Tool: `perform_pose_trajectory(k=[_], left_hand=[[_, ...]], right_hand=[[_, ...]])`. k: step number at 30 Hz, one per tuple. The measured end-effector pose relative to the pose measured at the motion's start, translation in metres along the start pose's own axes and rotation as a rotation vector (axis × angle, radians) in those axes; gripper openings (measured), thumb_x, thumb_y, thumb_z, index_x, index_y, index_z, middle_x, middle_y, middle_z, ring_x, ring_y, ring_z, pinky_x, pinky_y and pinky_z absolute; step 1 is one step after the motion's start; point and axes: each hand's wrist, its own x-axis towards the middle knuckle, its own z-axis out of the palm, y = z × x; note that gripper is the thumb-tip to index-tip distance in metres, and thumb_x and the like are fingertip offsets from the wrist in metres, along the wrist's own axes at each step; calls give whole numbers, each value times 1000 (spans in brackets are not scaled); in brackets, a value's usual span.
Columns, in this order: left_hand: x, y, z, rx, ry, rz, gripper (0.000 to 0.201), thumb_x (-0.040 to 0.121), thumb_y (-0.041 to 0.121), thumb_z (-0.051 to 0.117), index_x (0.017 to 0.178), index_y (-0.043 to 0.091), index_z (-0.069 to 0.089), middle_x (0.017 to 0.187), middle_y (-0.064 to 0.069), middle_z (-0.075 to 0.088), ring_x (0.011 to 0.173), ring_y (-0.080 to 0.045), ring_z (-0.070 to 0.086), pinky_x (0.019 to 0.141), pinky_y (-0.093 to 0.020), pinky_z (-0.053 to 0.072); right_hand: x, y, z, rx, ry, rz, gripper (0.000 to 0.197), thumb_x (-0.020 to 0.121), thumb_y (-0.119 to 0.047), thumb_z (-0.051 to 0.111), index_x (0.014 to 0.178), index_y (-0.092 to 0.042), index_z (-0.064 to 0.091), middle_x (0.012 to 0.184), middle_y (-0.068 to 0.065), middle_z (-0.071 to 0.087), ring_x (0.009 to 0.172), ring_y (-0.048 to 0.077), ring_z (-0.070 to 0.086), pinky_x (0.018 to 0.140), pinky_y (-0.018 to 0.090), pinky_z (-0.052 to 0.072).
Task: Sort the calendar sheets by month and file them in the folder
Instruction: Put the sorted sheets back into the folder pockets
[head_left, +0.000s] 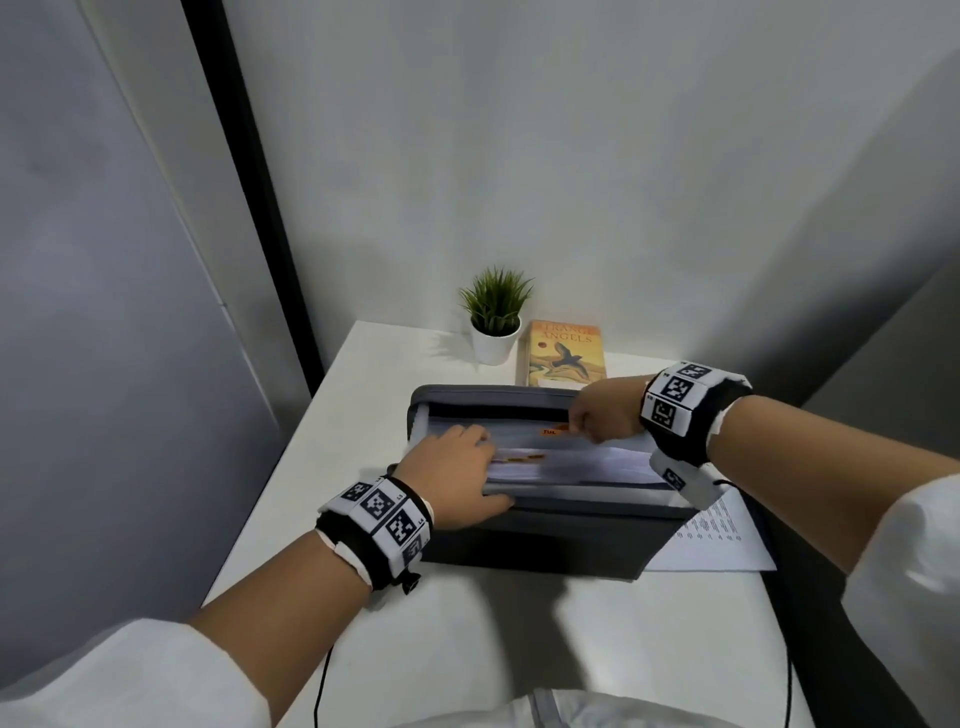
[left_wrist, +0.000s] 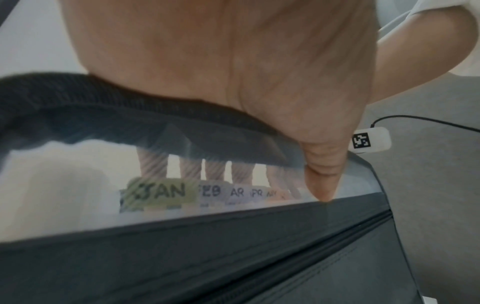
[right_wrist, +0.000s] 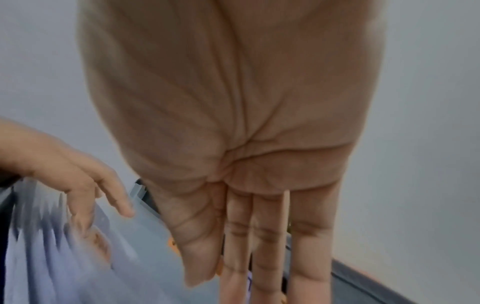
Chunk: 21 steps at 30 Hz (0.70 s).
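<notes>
From the head view, a grey folder (head_left: 524, 540) is seen lying open on the white desk (head_left: 467, 649), its dividers fanned upward. The left hand (head_left: 457, 467) is laid on the near dividers with fingers spread and the thumb at the front edge. The right hand (head_left: 608, 415) is curled at an orange tab (head_left: 555, 430) further back, which appears pinched between thumb and fingers. A printed sheet (head_left: 722, 540) lies on the desk, partly under the folder's right end. A plant (head_left: 494, 317) and a book (head_left: 567, 353) stand behind the folder.

In the left wrist view, the fingers (left_wrist: 153, 164) are seen through a translucent divider, straight, above tabs (left_wrist: 207, 192) marked JAN, FEB and onward; the thumb rests on the front edge.

In the right wrist view, the fingers (right_wrist: 262, 246) are extended down into the folder beside the orange tab (right_wrist: 172, 244); whether it is gripped cannot be told here.
</notes>
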Motion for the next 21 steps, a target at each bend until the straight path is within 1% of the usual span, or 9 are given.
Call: perform_pose_trajectory(k=[6, 8, 9, 11, 13, 15, 16, 18, 21], left_hand=[[1, 2, -1, -60, 25, -27, 53, 83, 65, 45, 116, 25, 55, 115, 1, 58, 102, -18, 57, 82, -35, 51], [1, 4, -2, -68, 42, -27, 49, 83, 65, 47, 110, 25, 57, 108, 2, 58, 94, -16, 54, 77, -33, 49], [2, 4, -3, -71, 47, -17, 48, 83, 64, 48, 110, 25, 56, 108, 3, 57, 96, -16, 54, 78, -32, 47], [3, 6, -4, -67, 28, -6, 53, 82, 63, 52, 118, 24, 51, 113, 3, 55, 101, -19, 56, 78, -32, 45], [9, 12, -8, -66, -16, -7, 67, 80, 61, 57, 132, 22, 40, 125, 0, 53, 105, -24, 59, 82, -34, 48], [20, 25, -13, -88, -52, 4, 80, 77, 56, 61, 143, 24, 28, 135, -2, 51, 109, -27, 60, 86, -39, 51], [28, 34, -15, -89, -69, 14, 81, 76, 53, 63, 143, 26, 27, 134, -2, 53, 109, -27, 60, 85, -40, 51], [40, 49, -16, -50, -101, 39, 67, 77, 46, 64, 136, 26, 40, 128, 0, 58, 106, -25, 61, 84, -40, 52], [50, 54, -12, 32, -106, 44, 34, 80, 38, 61, 111, 25, 58, 112, -1, 63, 97, -24, 61, 75, -36, 51]], right_hand=[[-3, 15, 21, 206, 74, 16, 33, 91, -10, 51, 120, -17, 65, 119, 2, 64, 108, 20, 58, 97, 31, 45], [-3, 17, 25, 258, 68, 12, 31, 92, -8, 50, 116, -17, 67, 117, 0, 65, 106, 18, 58, 96, 28, 45], [-3, 18, 26, 270, 61, 4, 31, 92, -7, 49, 114, -17, 68, 115, -1, 65, 105, 17, 58, 95, 27, 44], [-5, 19, 30, 286, 51, -18, 32, 92, -7, 46, 111, -20, 69, 111, -5, 63, 101, 14, 56, 94, 26, 44], [-6, 20, 34, 320, 49, -39, 33, 92, -6, 44, 108, -20, 69, 108, -7, 62, 98, 13, 55, 93, 25, 43], [-7, 21, 38, 413, 31, -63, 34, 90, -1, 41, 106, -14, 69, 108, -2, 66, 93, 14, 57, 90, 26, 45], [-9, 23, 40, 476, 17, -81, 35, 90, 3, 40, 105, -9, 69, 107, 4, 67, 88, 16, 57, 87, 28, 46], [-16, 33, 42, 562, 43, -111, 30, 89, 5, 41, 102, -5, 67, 102, 8, 67, 83, 18, 55, 87, 32, 46], [-27, 69, 51, 649, 180, -14, 25, 89, -1, 48, 96, -16, 67, 86, -6, 66, 78, 13, 58, 82, 31, 50]])
